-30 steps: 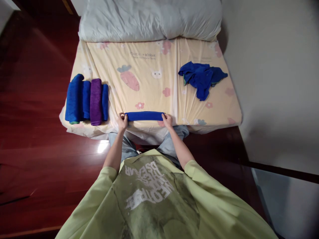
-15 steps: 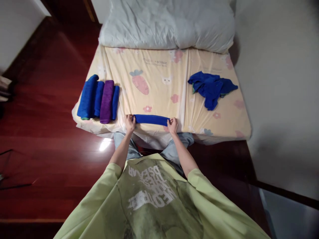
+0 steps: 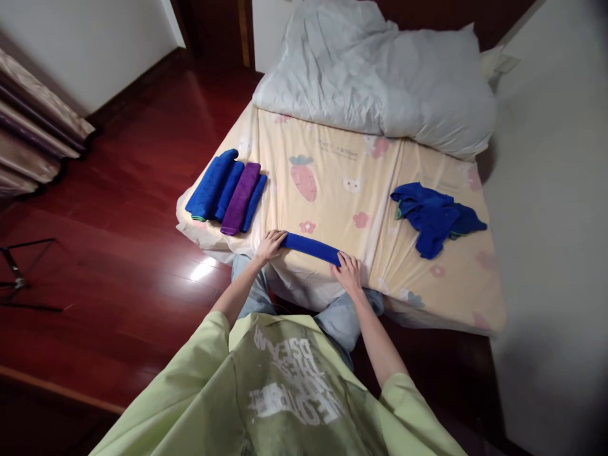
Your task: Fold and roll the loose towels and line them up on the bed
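— Where is the rolled blue towel (image 3: pixel 311 248) being kept?

— It is being held down along the near edge of the mattress (image 3: pixel 332 209). One end is being gripped by the curled fingers of the left hand (image 3: pixel 270 244), the other by the closed fingers of the right hand (image 3: pixel 348 273).

— Other items?

— Four rolled towels (image 3: pixel 228 193) are being kept at the mattress's left edge. A crumpled blue cloth (image 3: pixel 434 215) is being left on its right side.

Both bare forearms extend forward, elbows slightly bent; left grip (image 3: pixel 270 246) and right grip (image 3: pixel 348 273) lie palm-down, fingers lightly curved, well apart.
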A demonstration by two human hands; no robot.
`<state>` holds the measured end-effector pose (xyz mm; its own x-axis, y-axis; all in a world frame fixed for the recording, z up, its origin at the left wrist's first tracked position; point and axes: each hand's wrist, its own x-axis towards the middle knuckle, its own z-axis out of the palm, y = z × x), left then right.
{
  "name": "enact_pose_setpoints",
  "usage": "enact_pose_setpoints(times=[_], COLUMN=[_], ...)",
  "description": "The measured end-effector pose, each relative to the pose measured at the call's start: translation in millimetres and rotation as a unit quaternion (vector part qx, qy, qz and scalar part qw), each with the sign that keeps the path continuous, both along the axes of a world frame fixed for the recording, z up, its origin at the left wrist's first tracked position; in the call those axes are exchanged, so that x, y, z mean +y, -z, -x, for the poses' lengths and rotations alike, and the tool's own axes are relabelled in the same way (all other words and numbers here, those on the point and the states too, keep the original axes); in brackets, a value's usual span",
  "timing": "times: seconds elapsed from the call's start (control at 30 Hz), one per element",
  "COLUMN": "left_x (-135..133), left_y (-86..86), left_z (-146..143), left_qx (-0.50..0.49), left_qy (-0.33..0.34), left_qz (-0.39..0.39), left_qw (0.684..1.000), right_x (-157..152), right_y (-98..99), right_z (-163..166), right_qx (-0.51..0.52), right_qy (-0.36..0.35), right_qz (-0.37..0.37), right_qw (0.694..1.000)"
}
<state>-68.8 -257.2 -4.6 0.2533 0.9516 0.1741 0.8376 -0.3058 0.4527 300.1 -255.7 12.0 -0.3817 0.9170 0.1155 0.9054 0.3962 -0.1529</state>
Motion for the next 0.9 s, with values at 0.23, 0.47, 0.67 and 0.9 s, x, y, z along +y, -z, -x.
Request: enact_pose_setpoints(times=[0.23,0.47,0.67,0.9], left_x=[20.1,-20.2,-80.3,-76.5], left_y=[-14.1,-23.8,-21.5,-18.6], left_z=[-0.2,21.6,61.9,135.6], left_qx=[0.061,0.035,0.001,-0.028], left_qy=[0.041,0.076,0.046,-0.105], left_qz=[-0.022,-0.037,-0.091,-0.199], left_qw=[0.997,0.996,0.995,0.974], right_x=[23.2,49.9,98.3,211.7], right_y=[-17.2,-44.2,-70.1,-105.8], right_z=[-0.3,7.4,69.0,250.2], right_qx=[-0.041,-0.080,-0.072,0.015], right_qy=[-0.015,-0.057,-0.133,-0.256], right_qz=[0.034,0.018,0.021,-0.023], right_qw=[0.999,0.995,0.988,0.966])
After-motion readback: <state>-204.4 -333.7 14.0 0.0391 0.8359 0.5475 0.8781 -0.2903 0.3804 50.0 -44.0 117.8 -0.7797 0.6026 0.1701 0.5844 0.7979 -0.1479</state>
